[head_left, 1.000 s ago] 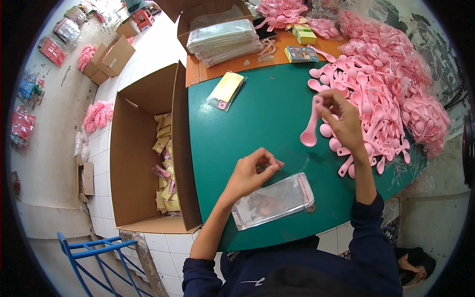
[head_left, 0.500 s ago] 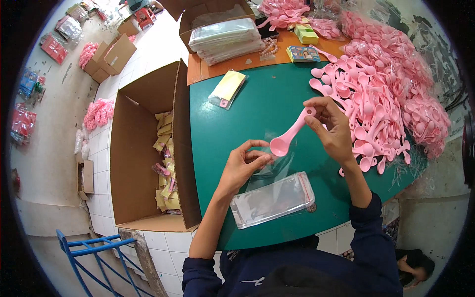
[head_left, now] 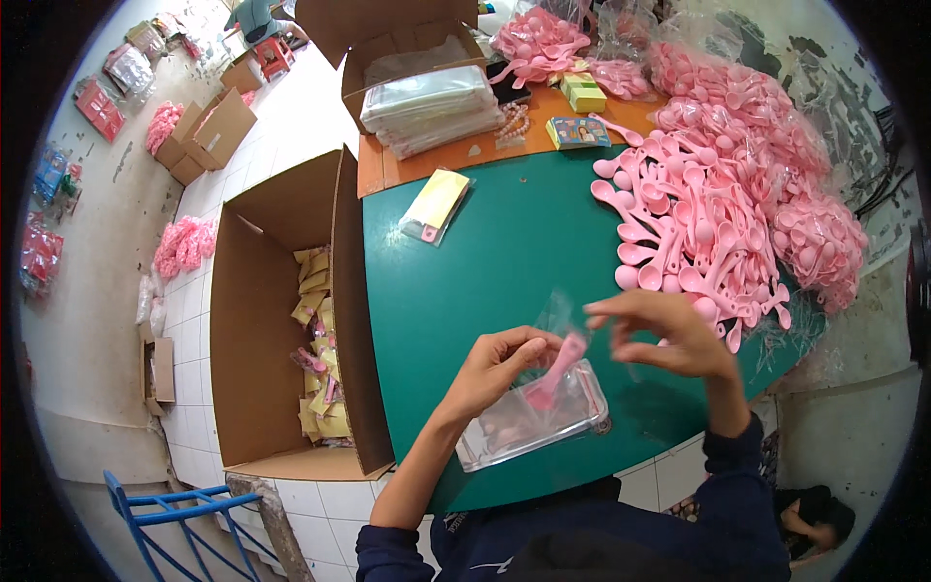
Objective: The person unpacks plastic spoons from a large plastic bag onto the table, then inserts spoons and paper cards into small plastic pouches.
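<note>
My left hand (head_left: 504,364) pinches a pink plastic spoon (head_left: 555,376), which slants down over a flat stack of clear plastic bags (head_left: 533,427) near the front edge of the green table (head_left: 465,272). My right hand (head_left: 664,335) is just to the right of the spoon. Its fingertips pinch the edge of a thin clear bag (head_left: 564,315) that stands up between the two hands. The bag is blurred and partly see-through. A big heap of loose pink spoons (head_left: 698,223) lies right behind my right hand.
An open cardboard box (head_left: 281,320) holding yellow packets stands on the floor against the table's left side. A yellow packet (head_left: 436,199) lies at the table's far left. Behind, an orange surface carries a box of clear bags (head_left: 427,102) and bagged pink spoons (head_left: 538,39).
My right hand carried a spoon from the heap to my left hand. The left hand now holds it lower, over the bag stack, and the right hand has moved to the clear bag.
</note>
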Tool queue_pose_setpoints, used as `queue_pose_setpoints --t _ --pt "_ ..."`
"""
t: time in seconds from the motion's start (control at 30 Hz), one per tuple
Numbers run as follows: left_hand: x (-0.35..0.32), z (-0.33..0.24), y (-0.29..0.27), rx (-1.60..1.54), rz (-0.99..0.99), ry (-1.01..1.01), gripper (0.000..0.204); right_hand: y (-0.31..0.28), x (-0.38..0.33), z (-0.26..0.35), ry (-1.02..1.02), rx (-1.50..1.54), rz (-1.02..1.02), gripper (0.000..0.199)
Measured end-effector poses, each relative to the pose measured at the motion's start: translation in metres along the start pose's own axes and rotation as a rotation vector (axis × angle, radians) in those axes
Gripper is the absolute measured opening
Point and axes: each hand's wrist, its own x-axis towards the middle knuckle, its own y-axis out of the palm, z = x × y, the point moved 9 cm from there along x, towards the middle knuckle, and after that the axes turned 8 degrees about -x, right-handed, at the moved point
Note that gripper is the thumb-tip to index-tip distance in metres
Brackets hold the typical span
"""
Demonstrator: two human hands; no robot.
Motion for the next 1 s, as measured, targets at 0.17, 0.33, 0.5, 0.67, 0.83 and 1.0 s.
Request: queue_pose_setpoints --t 0.17,0.33,0.5,0.67,0.83,1.0 --pt "0.004 -0.037 -0.001 -0.049 0.056 0.264 0.025 -0.177 -0.063 -0.045 0.267 -0.303 -0.302 0.034" --pt "0.001 -0.050 -0.013 -0.164 0.082 0.392 0.025 -0.250 -0.021 -0.073 0.349 -1.213 -0.796 0.028" --pt "0.000 -0.060 -0.020 -0.169 0.000 0.394 0.022 -0.232 0.137 -0.143 0.338 -0.912 -0.600 0.052" --pt "-0.021 -0.069 -0.033 -0.089 -0.083 0.377 0.021 -0.213 0.162 -0.176 0.525 -0.959 -0.840 0.040" --pt "-0.016 -0.078 -0.050 0.024 -0.178 0.430 0.019 -0.213 0.143 -0.130 0.206 -1.167 -1.110 0.020" --pt "0.003 -0.074 -0.039 0.005 -0.127 0.286 0.019 -0.213 0.145 -0.121 0.050 -0.911 -0.949 0.018"
